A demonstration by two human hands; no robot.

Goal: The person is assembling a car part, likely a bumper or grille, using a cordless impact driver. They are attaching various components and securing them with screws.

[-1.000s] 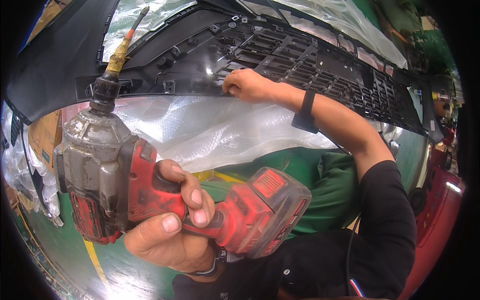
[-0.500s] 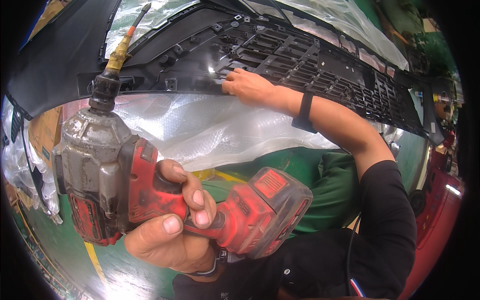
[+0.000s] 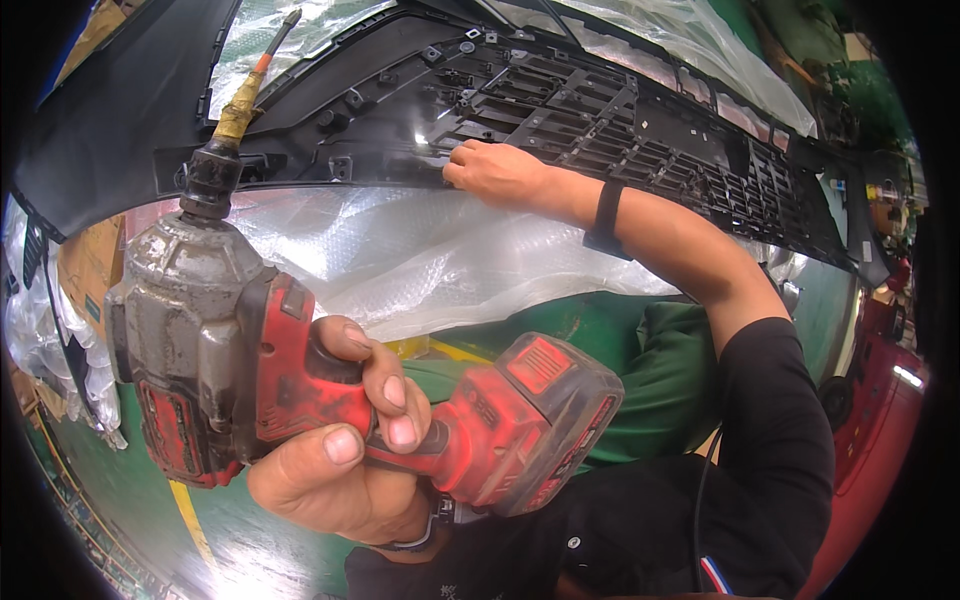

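Observation:
In the near left, my left hand (image 3: 345, 475) is wrapped around the grip of a red and grey cordless impact driver (image 3: 200, 310). Its long bit (image 3: 236, 112), wound with yellow tape, points up and away, with the tip beyond the edge of a black plastic car bumper (image 3: 400, 110). My right hand (image 3: 495, 172) reaches across to the bumper's near edge, beside the grille lattice (image 3: 580, 115). Its fingers are curled and pressed together against the part; whatever they pinch is hidden.
Clear bubble wrap (image 3: 400, 250) lies under and behind the bumper. A cardboard box (image 3: 90, 265) and wrapped parts (image 3: 65, 340) stand at the left. On the right is a red machine or vehicle body (image 3: 885, 410). The floor (image 3: 270, 530) is green with yellow lines.
My right hand has shifted very slightly at the bumper's edge, its fingers curling a little lower. The impact driver in my left hand stays almost still.

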